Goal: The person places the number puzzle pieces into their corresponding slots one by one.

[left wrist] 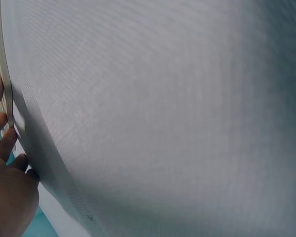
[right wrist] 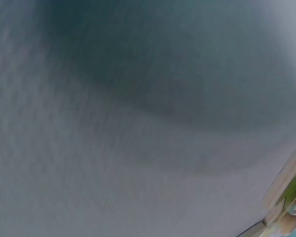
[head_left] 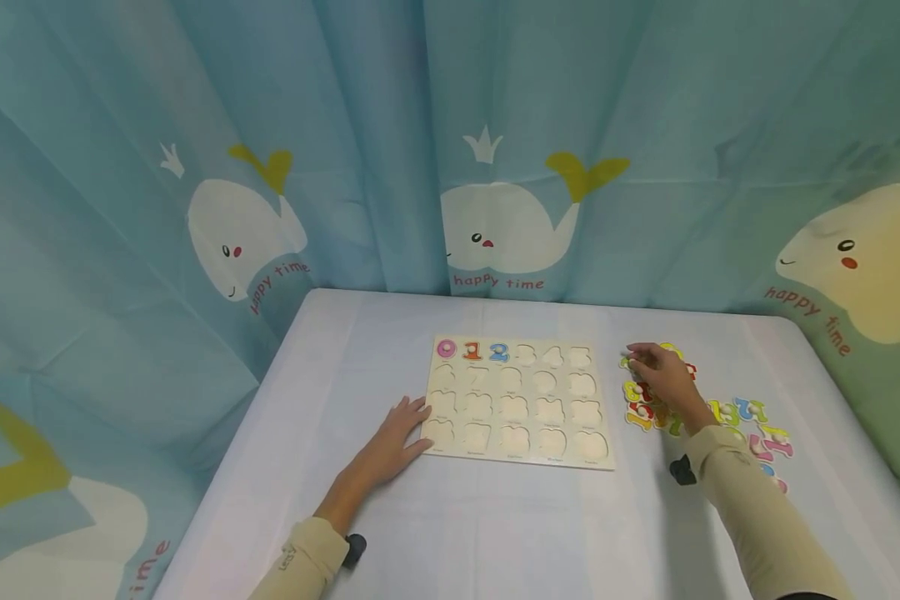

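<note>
A wooden number puzzle board [head_left: 519, 404] lies flat on the white-covered table [head_left: 495, 525]. A pink 0 [head_left: 446, 348], an orange 1 [head_left: 472, 350] and a blue 2 [head_left: 498, 351] sit in its top row; the other slots are bare. My left hand [head_left: 399, 433] rests flat with straight fingers against the board's near left corner; in the left wrist view its fingers [left wrist: 1, 143] touch the board's edge [left wrist: 6, 84]. My right hand [head_left: 662, 373] is curled over the far end of a pile of coloured number pieces [head_left: 750, 417] and pinches a yellow-green piece [head_left: 626, 362].
Blue whale-print curtains [head_left: 495, 167] close in the table on the back and both sides. The loose pieces spread along the table's right side toward the near edge. In the right wrist view, only blurred cloth and piece edges [right wrist: 286, 202] at the lower right show.
</note>
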Action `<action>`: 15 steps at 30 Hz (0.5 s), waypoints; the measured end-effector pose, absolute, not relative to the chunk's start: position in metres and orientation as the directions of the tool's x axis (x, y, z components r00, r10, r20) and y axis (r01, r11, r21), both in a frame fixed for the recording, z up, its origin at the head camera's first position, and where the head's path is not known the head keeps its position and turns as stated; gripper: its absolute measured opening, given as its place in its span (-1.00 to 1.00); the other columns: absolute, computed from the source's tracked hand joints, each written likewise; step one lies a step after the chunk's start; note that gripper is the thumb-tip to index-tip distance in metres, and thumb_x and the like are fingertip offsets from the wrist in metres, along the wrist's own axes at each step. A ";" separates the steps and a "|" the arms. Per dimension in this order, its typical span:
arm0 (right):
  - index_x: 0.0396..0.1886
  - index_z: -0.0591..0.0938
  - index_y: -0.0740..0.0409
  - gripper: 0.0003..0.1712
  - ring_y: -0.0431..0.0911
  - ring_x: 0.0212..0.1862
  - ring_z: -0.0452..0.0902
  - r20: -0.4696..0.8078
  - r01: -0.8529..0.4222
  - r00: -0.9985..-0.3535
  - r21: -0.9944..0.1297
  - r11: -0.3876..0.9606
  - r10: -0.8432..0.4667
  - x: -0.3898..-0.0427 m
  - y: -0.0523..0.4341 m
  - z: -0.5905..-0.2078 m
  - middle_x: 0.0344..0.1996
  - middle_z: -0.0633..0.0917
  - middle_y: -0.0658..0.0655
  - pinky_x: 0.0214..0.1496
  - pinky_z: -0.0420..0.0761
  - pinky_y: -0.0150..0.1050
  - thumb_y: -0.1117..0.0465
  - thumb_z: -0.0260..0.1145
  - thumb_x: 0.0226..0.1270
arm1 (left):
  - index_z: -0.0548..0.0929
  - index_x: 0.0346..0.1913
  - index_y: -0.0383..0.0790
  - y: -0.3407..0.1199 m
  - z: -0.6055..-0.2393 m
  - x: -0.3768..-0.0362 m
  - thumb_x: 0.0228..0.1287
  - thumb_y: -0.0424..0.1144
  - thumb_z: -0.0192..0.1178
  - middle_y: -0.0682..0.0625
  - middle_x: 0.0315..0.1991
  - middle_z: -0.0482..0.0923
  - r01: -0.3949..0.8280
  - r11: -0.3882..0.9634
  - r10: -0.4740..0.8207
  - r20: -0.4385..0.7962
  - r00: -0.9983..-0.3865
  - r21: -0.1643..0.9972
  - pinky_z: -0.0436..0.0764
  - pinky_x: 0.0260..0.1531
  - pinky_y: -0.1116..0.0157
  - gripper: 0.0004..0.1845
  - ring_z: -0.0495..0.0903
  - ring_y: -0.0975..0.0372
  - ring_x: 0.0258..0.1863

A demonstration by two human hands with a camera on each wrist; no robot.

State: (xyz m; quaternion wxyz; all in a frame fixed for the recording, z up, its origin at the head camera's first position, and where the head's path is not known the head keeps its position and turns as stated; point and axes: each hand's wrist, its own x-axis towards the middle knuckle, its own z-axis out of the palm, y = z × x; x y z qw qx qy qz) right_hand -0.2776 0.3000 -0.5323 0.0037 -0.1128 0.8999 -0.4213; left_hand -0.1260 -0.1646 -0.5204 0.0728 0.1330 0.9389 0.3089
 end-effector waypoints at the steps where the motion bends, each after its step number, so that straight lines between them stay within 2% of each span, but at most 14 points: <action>1: 0.11 0.49 0.39 -0.61 -0.11 -0.24 0.51 0.092 -0.194 -0.977 -0.759 0.622 -0.193 -0.278 0.299 -0.533 -0.19 0.59 0.29 -0.35 0.51 -0.47 0.25 0.18 0.38 | 0.34 0.33 -0.33 -0.164 -0.520 -0.126 0.31 -0.13 0.16 -0.16 0.39 0.17 0.202 0.772 0.292 -0.054 -0.955 0.603 -0.05 0.36 0.01 -0.41 -0.06 -0.04 0.42; 6: 0.12 0.49 0.34 -0.57 0.05 -0.10 0.49 0.081 -0.144 -0.988 -0.762 0.632 -0.128 -0.279 0.293 -0.533 -0.14 0.59 0.27 -0.26 0.44 -0.45 0.15 0.18 0.39 | 0.34 0.32 -0.34 -0.164 -0.519 -0.126 0.30 -0.14 0.17 -0.17 0.39 0.18 0.197 0.770 0.285 -0.052 -0.957 0.607 -0.04 0.36 0.00 -0.41 -0.05 -0.05 0.42; 11: 0.14 0.48 0.32 -0.57 0.01 -0.15 0.45 0.066 -0.116 -0.992 -0.800 0.589 -0.105 -0.279 0.276 -0.531 -0.13 0.56 0.25 -0.40 0.44 -0.44 0.15 0.19 0.38 | 0.34 0.33 -0.33 -0.164 -0.521 -0.127 0.31 -0.13 0.17 -0.15 0.39 0.17 0.193 0.772 0.281 -0.053 -0.958 0.606 -0.04 0.36 0.00 -0.40 -0.06 -0.04 0.42; 15: 0.11 0.50 0.32 -0.58 0.02 -0.16 0.45 0.092 -0.130 -0.991 -0.786 0.604 -0.095 -0.282 0.260 -0.528 -0.16 0.56 0.24 -0.35 0.45 -0.39 0.18 0.21 0.36 | 0.34 0.33 -0.32 -0.165 -0.522 -0.126 0.31 -0.13 0.16 -0.15 0.39 0.17 0.192 0.775 0.282 -0.057 -0.958 0.601 -0.04 0.36 0.00 -0.40 -0.06 -0.04 0.42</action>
